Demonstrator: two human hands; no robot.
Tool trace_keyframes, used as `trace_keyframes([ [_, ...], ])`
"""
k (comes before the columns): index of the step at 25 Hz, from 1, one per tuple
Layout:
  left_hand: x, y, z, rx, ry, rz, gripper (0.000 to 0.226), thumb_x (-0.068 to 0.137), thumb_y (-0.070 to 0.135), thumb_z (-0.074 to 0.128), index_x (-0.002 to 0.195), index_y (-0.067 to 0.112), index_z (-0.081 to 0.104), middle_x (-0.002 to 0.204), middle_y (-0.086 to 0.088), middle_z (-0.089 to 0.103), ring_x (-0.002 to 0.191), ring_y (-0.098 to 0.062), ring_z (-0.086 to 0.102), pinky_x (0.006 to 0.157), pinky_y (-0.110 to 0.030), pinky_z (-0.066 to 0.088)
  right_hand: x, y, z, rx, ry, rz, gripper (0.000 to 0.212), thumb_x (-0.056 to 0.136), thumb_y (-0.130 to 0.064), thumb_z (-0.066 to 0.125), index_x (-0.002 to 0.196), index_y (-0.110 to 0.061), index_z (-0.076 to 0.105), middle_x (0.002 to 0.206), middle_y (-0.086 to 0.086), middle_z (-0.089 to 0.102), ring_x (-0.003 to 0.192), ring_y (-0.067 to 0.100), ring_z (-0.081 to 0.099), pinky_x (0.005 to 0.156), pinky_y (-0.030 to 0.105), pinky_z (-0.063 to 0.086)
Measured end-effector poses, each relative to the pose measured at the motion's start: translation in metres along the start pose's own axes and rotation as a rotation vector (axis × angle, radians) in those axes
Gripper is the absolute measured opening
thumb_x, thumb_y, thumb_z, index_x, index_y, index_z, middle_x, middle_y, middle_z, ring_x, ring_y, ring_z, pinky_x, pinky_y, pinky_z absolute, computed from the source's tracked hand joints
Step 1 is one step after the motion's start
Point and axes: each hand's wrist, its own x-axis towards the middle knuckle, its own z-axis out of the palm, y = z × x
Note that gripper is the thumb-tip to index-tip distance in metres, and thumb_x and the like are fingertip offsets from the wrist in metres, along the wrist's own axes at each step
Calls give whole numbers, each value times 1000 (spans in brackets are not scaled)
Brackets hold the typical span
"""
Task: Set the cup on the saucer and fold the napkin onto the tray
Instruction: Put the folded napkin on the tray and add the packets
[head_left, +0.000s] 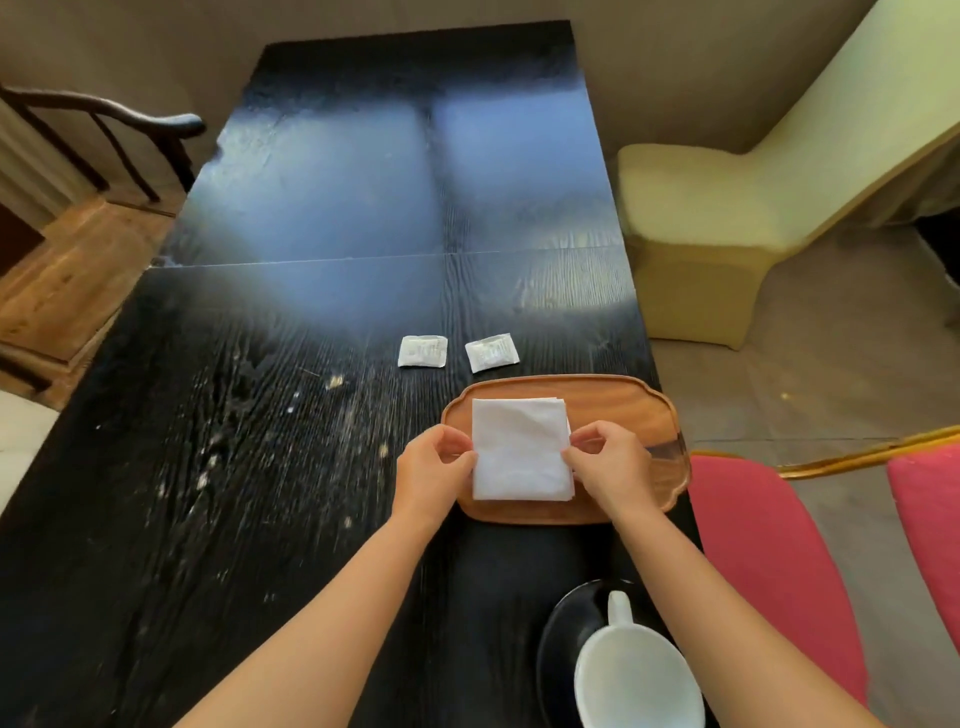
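A white folded napkin (519, 449) lies flat on the wooden tray (618, 405) near the table's right edge. My left hand (434, 470) pinches the napkin's left edge and my right hand (608, 462) pinches its right edge. Close to me, a white cup (636, 675) with its handle pointing away stands on a black saucer (563, 629) at the bottom of the view. My right forearm passes over the saucer's right side.
Two small white sachets (422, 352) (491, 352) lie on the black table (260, 415) just beyond the tray. A pink chair (769, 561) stands to the right, a cream chair (701, 218) further back, a dark wooden chair (104, 135) at the left.
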Motion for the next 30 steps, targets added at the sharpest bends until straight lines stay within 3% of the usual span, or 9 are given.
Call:
trace_keyframes([
  [4, 7, -7, 12, 9, 53, 62, 14, 77, 4, 63, 79, 18, 63, 81, 7, 65, 80, -5, 61, 74, -29, 51, 4, 9, 8, -163, 85, -177, 15, 81, -16, 65, 95, -14, 61, 91, 1, 64, 85, 20, 60, 63, 27, 47],
  [7, 3, -11, 17, 202, 89, 271, 30, 81, 7, 60, 111, 14, 59, 108, 2, 62, 102, -14, 60, 86, -30, 50, 4, 20, 16, -432, 217, -507, 47, 77, -5, 63, 123, -14, 54, 126, 8, 58, 116, 28, 52, 81, 39, 51],
  [10, 8, -17, 26, 641, 3, 669, 57, 85, 29, 43, 139, 11, 38, 147, -12, 37, 137, -28, 32, 105, -46, 33, 7, 28, 23, -620, 159, -724, 46, 83, -9, 43, 128, -9, 50, 140, 13, 47, 133, 33, 38, 94, 48, 45],
  [14, 12, -26, 36, 923, -176, 604, 70, 84, 54, 11, 145, 23, 2, 153, 3, -6, 142, -19, -9, 113, -52, 2, 9, 42, 24, -778, -45, -634, 61, 89, -38, 14, 144, -14, 23, 155, 1, 12, 142, 21, 7, 111, 51, 19],
  [17, 11, -31, 38, 944, -135, 635, 67, 87, 53, 20, 144, 21, 9, 152, 2, 3, 142, -21, 3, 110, -57, 6, 9, 45, 26, -800, -90, -609, 65, 86, -42, 4, 146, -17, 6, 153, -5, -7, 141, 15, -10, 112, 51, 2],
  [22, 9, -24, 36, 913, -125, 625, 67, 87, 52, 19, 146, 21, 20, 154, -1, 9, 143, -23, 7, 109, -59, 3, 11, 39, 25, -830, 52, -698, 55, 86, -38, 29, 132, -12, 46, 144, 8, 43, 138, 23, 27, 102, 60, 26],
  [24, 13, -16, 24, 803, -100, 725, 60, 88, 45, 26, 138, 16, 41, 150, -6, 34, 139, -24, 30, 110, -56, 14, 19, 27, 21, -745, 138, -763, 45, 85, -36, 38, 119, -13, 56, 128, 10, 57, 128, 26, 42, 101, 60, 29],
  [26, 30, -6, 5, 670, 42, 818, 40, 87, 32, 39, 115, 14, 61, 119, -4, 65, 114, -21, 57, 106, -47, 29, 33, 6, 18, -617, 212, -769, 36, 84, -30, 49, 115, -13, 59, 116, 10, 61, 116, 30, 53, 100, 54, 34],
  [30, 87, 3, -39, 554, 242, 561, 23, 89, 18, 50, 105, 11, 65, 103, -6, 70, 97, -26, 63, 95, -44, 37, 74, -39, 30, -537, 108, -488, 38, 88, -33, 56, 121, -14, 56, 118, 9, 58, 112, 28, 49, 93, 42, 36],
])
